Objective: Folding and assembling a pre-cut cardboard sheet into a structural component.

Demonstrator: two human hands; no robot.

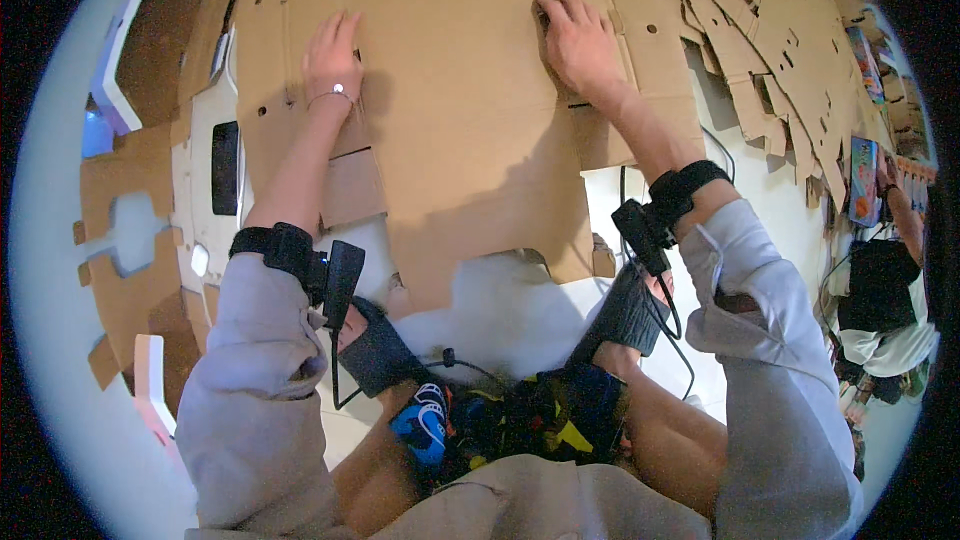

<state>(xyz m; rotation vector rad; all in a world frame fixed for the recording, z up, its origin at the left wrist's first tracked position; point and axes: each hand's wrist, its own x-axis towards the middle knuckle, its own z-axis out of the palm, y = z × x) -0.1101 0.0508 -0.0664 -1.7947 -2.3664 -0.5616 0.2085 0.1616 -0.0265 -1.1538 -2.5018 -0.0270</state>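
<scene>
A large flattened cardboard sheet (460, 130) with cut notches and small holes lies in front of me, its nearer end reaching down between my feet. My left hand (333, 58) rests on its left part, fingers stretched forward and holding nothing. On the right part lies my right hand (585, 45), fingers apart and slightly bent. A dark spot, perhaps a hole, shows beside its fingertips; the fingertips' undersides are hidden. Both arms reach forward over the sheet, each with a black strapped device, the left one (340, 280) and the right one (640, 235).
More cut cardboard sheets (770, 50) lie overlapped at the far right. At the left are a cardboard piece with a cut-out (100, 290) and a white panel with a dark slot (205, 190). Cables run near my legs. Another person (880, 290) is at the right edge beside colourful boxes (864, 180).
</scene>
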